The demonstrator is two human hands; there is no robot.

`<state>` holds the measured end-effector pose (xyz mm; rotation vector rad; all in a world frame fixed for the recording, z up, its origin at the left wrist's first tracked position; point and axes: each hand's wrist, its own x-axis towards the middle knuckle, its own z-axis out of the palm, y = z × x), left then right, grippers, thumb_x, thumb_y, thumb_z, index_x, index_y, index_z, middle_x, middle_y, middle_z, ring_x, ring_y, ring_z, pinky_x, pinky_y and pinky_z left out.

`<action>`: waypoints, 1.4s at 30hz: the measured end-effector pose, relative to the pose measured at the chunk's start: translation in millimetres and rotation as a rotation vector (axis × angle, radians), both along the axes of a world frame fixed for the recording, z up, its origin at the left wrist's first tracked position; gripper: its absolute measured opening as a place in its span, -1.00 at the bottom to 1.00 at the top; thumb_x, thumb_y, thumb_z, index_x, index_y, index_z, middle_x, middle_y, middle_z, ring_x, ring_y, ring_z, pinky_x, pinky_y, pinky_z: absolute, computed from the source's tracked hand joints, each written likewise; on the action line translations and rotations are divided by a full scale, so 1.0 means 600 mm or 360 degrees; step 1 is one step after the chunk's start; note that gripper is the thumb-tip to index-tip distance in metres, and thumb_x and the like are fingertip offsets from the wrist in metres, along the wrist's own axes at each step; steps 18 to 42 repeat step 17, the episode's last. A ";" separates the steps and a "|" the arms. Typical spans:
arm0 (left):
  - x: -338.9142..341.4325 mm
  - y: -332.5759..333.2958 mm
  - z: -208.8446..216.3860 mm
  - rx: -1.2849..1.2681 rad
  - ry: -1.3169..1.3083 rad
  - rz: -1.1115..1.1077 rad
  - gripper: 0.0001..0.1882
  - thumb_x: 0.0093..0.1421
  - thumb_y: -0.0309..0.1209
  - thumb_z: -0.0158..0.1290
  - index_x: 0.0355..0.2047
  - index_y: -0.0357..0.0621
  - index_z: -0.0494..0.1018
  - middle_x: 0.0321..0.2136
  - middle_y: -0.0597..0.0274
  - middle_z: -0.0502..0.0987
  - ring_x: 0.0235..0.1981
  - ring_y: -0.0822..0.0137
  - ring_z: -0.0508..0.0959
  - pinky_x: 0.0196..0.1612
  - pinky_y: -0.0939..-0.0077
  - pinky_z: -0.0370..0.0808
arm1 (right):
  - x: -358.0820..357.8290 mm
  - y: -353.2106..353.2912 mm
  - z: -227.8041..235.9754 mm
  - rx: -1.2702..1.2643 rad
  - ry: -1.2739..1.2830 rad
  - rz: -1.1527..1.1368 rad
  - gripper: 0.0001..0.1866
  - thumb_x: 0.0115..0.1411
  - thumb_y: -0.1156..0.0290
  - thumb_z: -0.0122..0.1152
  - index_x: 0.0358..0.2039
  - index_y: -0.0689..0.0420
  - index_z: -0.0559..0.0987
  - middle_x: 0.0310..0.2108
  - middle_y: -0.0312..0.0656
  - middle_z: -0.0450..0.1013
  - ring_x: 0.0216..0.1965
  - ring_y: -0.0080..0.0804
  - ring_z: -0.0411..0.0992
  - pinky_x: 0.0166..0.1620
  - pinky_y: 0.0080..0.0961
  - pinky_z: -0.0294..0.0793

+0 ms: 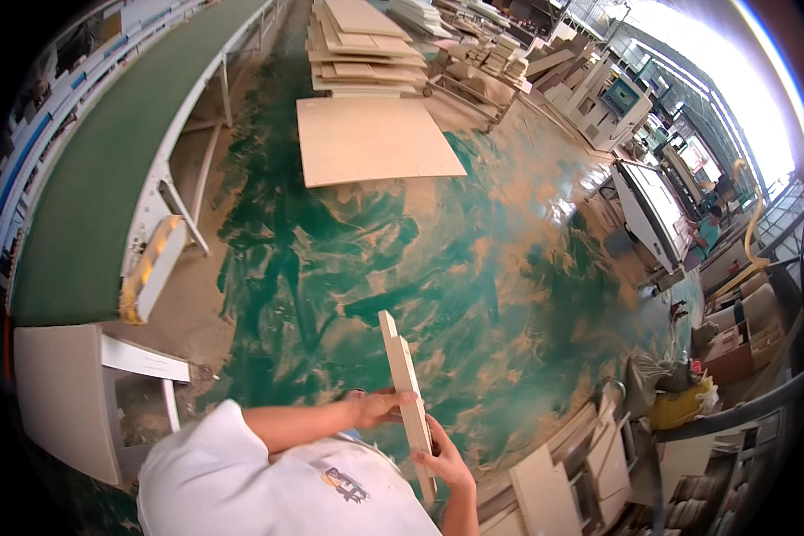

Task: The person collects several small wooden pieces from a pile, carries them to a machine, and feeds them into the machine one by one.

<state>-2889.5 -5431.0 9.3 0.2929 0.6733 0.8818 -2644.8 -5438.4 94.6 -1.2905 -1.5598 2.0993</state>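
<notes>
Two narrow pale wooden strips [407,384] lie against each other in front of my body, one end reaching a little beyond the other. My left hand [381,407] grips them from the left near their middle, its fingertips on the wood. Lower down, my right hand [446,457] is closed round the strips from the right, with the thumb across the near face. Part of the fingers of both hands is hidden behind the wood.
A green conveyor belt [107,152] runs along the left. Ahead lie a flat board [375,138] and stacked panels [364,45] on the dusty green floor [357,259]. Leaning boards [545,491] stand at lower right. A person [707,232] is beside a machine table [649,210] at far right.
</notes>
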 end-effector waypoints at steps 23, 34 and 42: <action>-0.112 1.202 -0.124 0.0283 0.1329 -0.0288 -0.02 0.19 0.17 0.31 0.42 -0.17 0.25 0.38 0.03 0.35 0.33 0.13 0.43 0.33 0.16 0.39 | 0.114 1.179 -0.046 -0.0499 0.0563 -0.0642 -0.03 0.13 0.29 0.31 0.51 0.10 0.09 0.23 0.05 0.38 0.14 0.07 0.50 0.06 0.04 0.64; -0.112 1.202 -0.124 0.0283 0.1329 -0.0288 -0.02 0.19 0.17 0.31 0.42 -0.17 0.25 0.38 0.03 0.35 0.33 0.13 0.43 0.33 0.16 0.39 | 0.114 1.179 -0.046 -0.0499 0.0563 -0.0642 -0.03 0.13 0.29 0.31 0.51 0.10 0.09 0.23 0.05 0.38 0.14 0.07 0.50 0.06 0.04 0.64; -0.112 1.202 -0.124 0.0283 0.1329 -0.0288 -0.02 0.19 0.17 0.31 0.42 -0.17 0.25 0.38 0.03 0.35 0.33 0.13 0.43 0.33 0.16 0.39 | 0.114 1.179 -0.046 -0.0499 0.0563 -0.0642 -0.03 0.13 0.29 0.31 0.51 0.10 0.09 0.23 0.05 0.38 0.14 0.07 0.50 0.06 0.04 0.64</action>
